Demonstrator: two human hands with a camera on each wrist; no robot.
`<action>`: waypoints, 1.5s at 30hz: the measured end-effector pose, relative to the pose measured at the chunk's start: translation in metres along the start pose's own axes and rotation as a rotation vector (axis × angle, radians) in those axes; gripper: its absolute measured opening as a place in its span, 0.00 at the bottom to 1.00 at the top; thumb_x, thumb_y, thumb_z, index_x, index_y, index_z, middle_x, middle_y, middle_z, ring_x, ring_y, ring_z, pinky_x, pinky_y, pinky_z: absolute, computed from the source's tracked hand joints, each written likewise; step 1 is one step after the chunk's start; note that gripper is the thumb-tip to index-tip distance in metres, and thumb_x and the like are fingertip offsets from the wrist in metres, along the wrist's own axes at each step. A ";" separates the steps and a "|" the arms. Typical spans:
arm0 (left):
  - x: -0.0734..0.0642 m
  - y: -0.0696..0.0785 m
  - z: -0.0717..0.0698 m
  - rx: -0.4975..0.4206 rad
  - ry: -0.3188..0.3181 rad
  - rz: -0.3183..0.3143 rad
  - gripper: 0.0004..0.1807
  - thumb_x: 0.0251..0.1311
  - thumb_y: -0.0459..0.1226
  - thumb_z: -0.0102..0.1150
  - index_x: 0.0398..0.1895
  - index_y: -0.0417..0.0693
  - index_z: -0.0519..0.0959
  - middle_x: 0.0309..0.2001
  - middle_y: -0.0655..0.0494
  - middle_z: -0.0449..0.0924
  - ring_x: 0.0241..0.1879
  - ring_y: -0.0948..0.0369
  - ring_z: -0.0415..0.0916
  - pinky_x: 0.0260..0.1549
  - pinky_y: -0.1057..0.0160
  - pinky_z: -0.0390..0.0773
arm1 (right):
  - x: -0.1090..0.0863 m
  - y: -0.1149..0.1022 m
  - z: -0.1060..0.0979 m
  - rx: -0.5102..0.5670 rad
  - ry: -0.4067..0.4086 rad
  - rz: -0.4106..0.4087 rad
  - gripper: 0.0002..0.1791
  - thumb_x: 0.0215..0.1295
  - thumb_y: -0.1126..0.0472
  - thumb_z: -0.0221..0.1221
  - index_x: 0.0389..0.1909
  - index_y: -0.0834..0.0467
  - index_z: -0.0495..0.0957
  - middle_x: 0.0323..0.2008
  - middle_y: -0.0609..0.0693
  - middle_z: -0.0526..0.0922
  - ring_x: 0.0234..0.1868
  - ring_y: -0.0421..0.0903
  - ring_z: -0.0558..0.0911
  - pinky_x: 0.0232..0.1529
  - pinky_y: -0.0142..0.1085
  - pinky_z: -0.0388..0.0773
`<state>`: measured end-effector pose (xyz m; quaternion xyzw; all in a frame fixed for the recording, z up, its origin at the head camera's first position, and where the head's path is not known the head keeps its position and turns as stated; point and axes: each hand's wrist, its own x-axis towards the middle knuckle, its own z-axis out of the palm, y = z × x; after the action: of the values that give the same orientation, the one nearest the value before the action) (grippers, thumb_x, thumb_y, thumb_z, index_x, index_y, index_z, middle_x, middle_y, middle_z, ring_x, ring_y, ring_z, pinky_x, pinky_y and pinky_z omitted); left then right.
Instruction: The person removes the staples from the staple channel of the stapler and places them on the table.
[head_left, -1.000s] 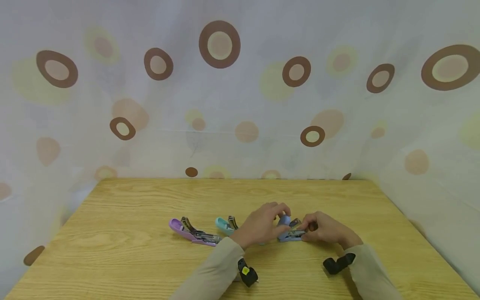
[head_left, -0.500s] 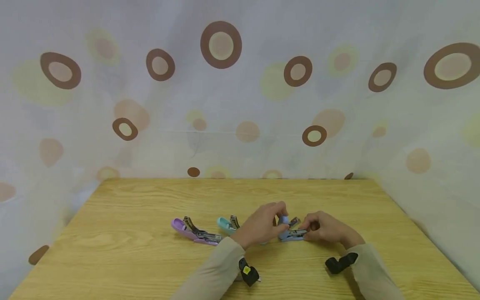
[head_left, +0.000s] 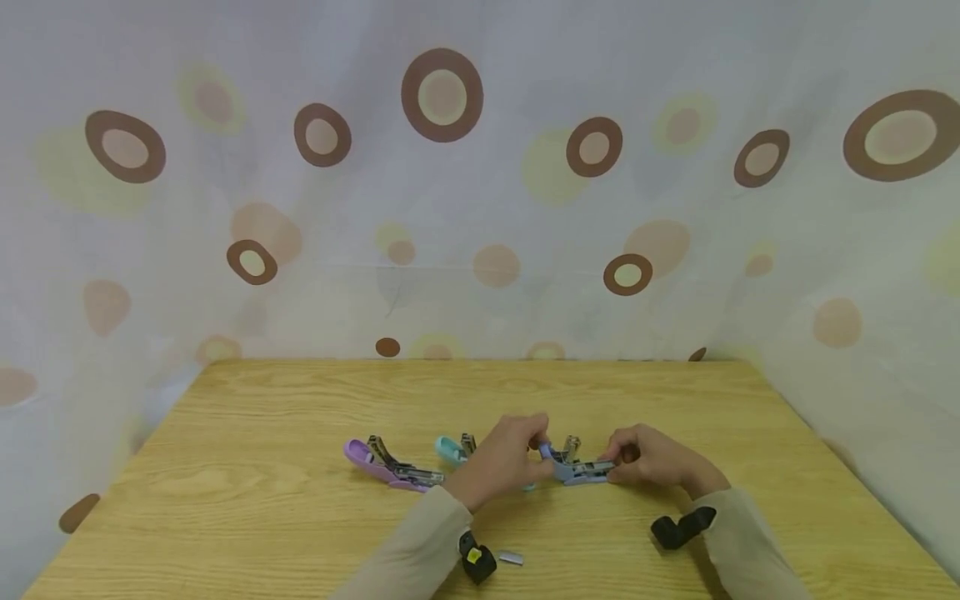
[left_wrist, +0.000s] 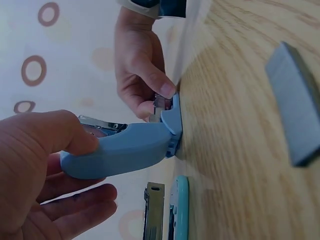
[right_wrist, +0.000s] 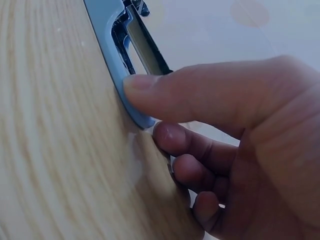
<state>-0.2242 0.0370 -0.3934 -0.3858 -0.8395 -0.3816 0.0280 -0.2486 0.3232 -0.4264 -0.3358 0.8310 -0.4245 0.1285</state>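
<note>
A light blue stapler [head_left: 587, 479] lies opened out on the table, its cover swung back and its metal magazine exposed. My left hand [head_left: 497, 460] pinches the end of the raised cover, thumb on one side and fingers on the other, as the left wrist view shows on the blue cover [left_wrist: 122, 152]. At the base's other end, my right hand [head_left: 662, 460] grips the tip between thumb and fingers. In the right wrist view the thumb [right_wrist: 145, 90] presses on the base's edge. A grey strip of staples [head_left: 512, 557] lies nearer the front.
To the left stands an opened purple stapler [head_left: 367, 460]. An opened teal stapler [head_left: 450, 450] sits between it and the blue one, partly hidden by my left hand. A patterned curtain [head_left: 495, 183] hangs behind the wooden table [head_left: 225, 517].
My left hand has moved left, swinging the blue stapler's cover farther back from its base. The staple strip has come out from behind the left wrist. My right hand stays in place.
</note>
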 end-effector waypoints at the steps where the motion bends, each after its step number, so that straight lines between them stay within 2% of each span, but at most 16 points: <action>1: -0.001 -0.001 0.000 0.008 0.007 0.001 0.15 0.56 0.32 0.63 0.24 0.40 0.64 0.23 0.62 0.72 0.22 0.69 0.57 0.27 0.73 0.61 | 0.000 0.000 0.000 -0.006 -0.002 -0.003 0.04 0.57 0.69 0.64 0.32 0.64 0.81 0.28 0.47 0.78 0.24 0.31 0.68 0.25 0.28 0.69; 5: -0.006 -0.005 0.001 0.013 0.021 -0.020 0.14 0.55 0.31 0.64 0.23 0.41 0.66 0.26 0.61 0.79 0.21 0.71 0.58 0.23 0.75 0.61 | 0.001 0.002 0.001 -0.025 -0.008 -0.019 0.03 0.58 0.68 0.64 0.33 0.63 0.81 0.26 0.48 0.77 0.24 0.31 0.68 0.25 0.28 0.70; 9: -0.012 -0.009 -0.001 0.010 0.007 -0.064 0.15 0.55 0.31 0.65 0.22 0.41 0.66 0.32 0.57 0.85 0.19 0.71 0.58 0.21 0.75 0.60 | 0.001 0.002 0.001 -0.029 -0.021 -0.060 0.04 0.58 0.69 0.64 0.34 0.64 0.81 0.26 0.52 0.77 0.25 0.31 0.68 0.26 0.28 0.70; 13: -0.015 -0.008 -0.004 0.017 -0.011 -0.089 0.15 0.56 0.33 0.65 0.23 0.41 0.67 0.34 0.56 0.85 0.19 0.72 0.58 0.21 0.75 0.61 | 0.001 0.000 0.002 -0.040 -0.039 -0.097 0.04 0.58 0.70 0.64 0.34 0.63 0.80 0.25 0.55 0.76 0.25 0.32 0.68 0.25 0.29 0.70; 17: -0.016 -0.007 -0.005 0.033 -0.019 -0.105 0.13 0.56 0.34 0.66 0.24 0.45 0.69 0.32 0.58 0.83 0.19 0.72 0.59 0.21 0.75 0.62 | 0.004 -0.007 0.002 -0.081 -0.045 -0.073 0.06 0.57 0.69 0.64 0.35 0.60 0.79 0.25 0.53 0.76 0.25 0.33 0.68 0.26 0.30 0.71; 25: -0.016 -0.007 -0.007 0.100 -0.038 -0.072 0.12 0.57 0.34 0.66 0.27 0.48 0.70 0.32 0.58 0.81 0.23 0.71 0.62 0.25 0.75 0.66 | 0.010 -0.038 0.003 -0.222 -0.075 0.006 0.15 0.52 0.76 0.63 0.35 0.54 0.75 0.32 0.49 0.78 0.30 0.36 0.75 0.31 0.33 0.75; 30: -0.016 -0.007 -0.008 0.157 -0.061 -0.054 0.11 0.58 0.36 0.66 0.29 0.49 0.71 0.32 0.58 0.80 0.25 0.71 0.64 0.26 0.75 0.67 | 0.012 -0.048 0.005 -0.250 -0.104 0.010 0.13 0.57 0.74 0.61 0.36 0.53 0.78 0.35 0.48 0.81 0.30 0.36 0.77 0.33 0.34 0.76; 38: -0.014 -0.007 -0.009 0.165 -0.071 -0.049 0.08 0.60 0.37 0.64 0.32 0.49 0.72 0.35 0.58 0.82 0.32 0.65 0.77 0.35 0.74 0.73 | 0.012 -0.050 0.007 -0.229 -0.119 -0.023 0.08 0.62 0.71 0.59 0.34 0.55 0.79 0.33 0.47 0.81 0.28 0.34 0.75 0.30 0.32 0.76; 41: -0.014 -0.006 -0.009 0.170 -0.075 -0.056 0.08 0.60 0.37 0.64 0.33 0.50 0.72 0.35 0.58 0.82 0.31 0.65 0.76 0.33 0.75 0.72 | 0.013 -0.049 0.009 -0.243 -0.104 -0.027 0.06 0.62 0.69 0.60 0.32 0.54 0.79 0.30 0.45 0.81 0.25 0.32 0.74 0.26 0.31 0.75; 45: -0.014 -0.005 -0.011 0.163 -0.086 -0.069 0.08 0.60 0.37 0.64 0.33 0.50 0.72 0.35 0.57 0.82 0.25 0.71 0.69 0.29 0.76 0.69 | 0.014 -0.048 0.012 -0.279 -0.081 -0.013 0.07 0.61 0.67 0.61 0.29 0.52 0.78 0.27 0.41 0.79 0.22 0.31 0.71 0.25 0.30 0.73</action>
<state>-0.2206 0.0189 -0.3938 -0.3689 -0.8811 -0.2959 0.0101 -0.2318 0.2864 -0.3948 -0.3727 0.8738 -0.2919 0.1113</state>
